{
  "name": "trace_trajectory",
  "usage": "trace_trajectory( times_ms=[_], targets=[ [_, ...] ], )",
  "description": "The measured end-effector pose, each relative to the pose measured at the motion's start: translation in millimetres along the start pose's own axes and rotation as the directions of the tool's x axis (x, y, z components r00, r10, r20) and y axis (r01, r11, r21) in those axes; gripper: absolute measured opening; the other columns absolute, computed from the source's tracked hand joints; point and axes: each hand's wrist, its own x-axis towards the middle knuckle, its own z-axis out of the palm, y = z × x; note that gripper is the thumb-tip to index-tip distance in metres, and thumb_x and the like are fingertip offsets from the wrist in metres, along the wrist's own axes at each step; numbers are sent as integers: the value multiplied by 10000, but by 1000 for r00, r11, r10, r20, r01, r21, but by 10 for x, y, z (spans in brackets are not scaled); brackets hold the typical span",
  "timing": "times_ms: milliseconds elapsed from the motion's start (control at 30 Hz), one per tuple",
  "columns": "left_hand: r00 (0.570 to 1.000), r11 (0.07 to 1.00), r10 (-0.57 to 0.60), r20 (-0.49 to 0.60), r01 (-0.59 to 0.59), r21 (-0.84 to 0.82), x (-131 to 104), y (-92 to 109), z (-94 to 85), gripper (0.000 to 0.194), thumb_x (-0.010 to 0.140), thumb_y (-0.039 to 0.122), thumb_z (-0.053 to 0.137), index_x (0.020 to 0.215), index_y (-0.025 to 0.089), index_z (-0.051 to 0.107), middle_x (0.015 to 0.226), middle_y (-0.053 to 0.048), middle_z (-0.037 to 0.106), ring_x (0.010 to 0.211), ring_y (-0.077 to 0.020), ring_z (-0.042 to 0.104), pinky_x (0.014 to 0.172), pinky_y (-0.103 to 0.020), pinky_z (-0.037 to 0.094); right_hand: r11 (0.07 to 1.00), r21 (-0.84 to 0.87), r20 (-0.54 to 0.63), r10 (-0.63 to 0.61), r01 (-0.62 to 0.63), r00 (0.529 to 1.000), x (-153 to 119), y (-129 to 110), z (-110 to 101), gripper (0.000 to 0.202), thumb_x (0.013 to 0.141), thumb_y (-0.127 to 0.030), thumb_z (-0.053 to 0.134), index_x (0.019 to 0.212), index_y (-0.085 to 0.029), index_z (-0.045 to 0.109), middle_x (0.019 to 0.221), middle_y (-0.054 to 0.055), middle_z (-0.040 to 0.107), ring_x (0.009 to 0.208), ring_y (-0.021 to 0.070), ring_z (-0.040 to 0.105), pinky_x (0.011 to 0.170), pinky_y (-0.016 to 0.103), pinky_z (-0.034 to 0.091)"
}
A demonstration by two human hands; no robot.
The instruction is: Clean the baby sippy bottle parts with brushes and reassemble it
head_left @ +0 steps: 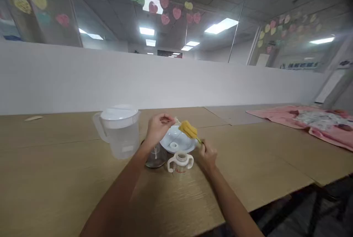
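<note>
My right hand [208,155] is closed on the thin green handle of a yellow sponge brush [188,129], which tilts up to the left over a white bowl [176,141]. Above the bowl's left side, the fingers of my left hand [160,128] pinch a small whitish piece [177,121], too small to make out. A little white ring [173,145] lies in the bowl. In front of the bowl stands a clear cup with two white handles [181,161], its top open. Partly behind my left forearm is a dark glass vessel [156,157].
A clear plastic pitcher [122,137] with a white lid stands to the left. A pale flat object [34,118] lies at the far left. On the right, a pink cloth [278,116] carries clear plastic and dark items. A white wall [165,79] rises behind the table [68,178].
</note>
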Motion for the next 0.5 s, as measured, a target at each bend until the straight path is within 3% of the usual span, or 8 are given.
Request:
trace_trajectory(
  times_ms=[100,200,267,333,400,500],
  targets=[
    [999,1000,2,34,-1,-9,56,15,-103,210,626,305,692,732,140,615,718,-36,669,620,-140,619,540,-222,489,997,-59,-18,49,-50,999,19,44,-15,312,783,-178,333,757,-154,643,514,10,562,463,106,438,477,210,285],
    [991,979,-2,137,-26,200,102,-38,-218,177,684,263,639,817,146,638,783,-54,683,671,-154,635,589,-239,497,1000,9,-55,-21,22,998,8,52,-35,296,774,-163,338,740,-155,632,522,5,560,462,106,449,494,211,322],
    [976,856,-46,211,-71,512,120,-100,-306,140,726,185,558,827,146,648,825,-72,688,732,-169,636,656,-258,486,992,79,-83,-90,97,992,-4,37,-50,284,768,-146,337,724,-156,617,546,8,569,481,107,472,520,212,353],
    [955,650,-135,263,-115,751,127,-166,-395,188,710,94,487,787,141,652,839,-87,685,785,-188,624,695,-273,462,986,108,-101,-117,127,988,-7,17,-62,274,763,-131,337,717,-157,606,544,2,563,478,106,469,519,212,358],
    [909,549,-246,336,-155,821,124,-230,-468,215,648,47,478,729,145,651,802,-70,683,775,-186,614,672,-253,444,988,109,-110,-97,109,989,2,4,-68,268,759,-125,338,716,-157,600,529,-6,547,461,104,448,503,213,348],
    [791,582,-398,464,-173,795,109,-337,-515,211,583,50,515,680,170,660,664,0,670,638,-145,603,576,-201,424,992,106,-127,-52,65,991,21,2,-66,262,757,-131,339,709,-154,596,521,-10,534,453,104,431,491,216,337]
  ],
)
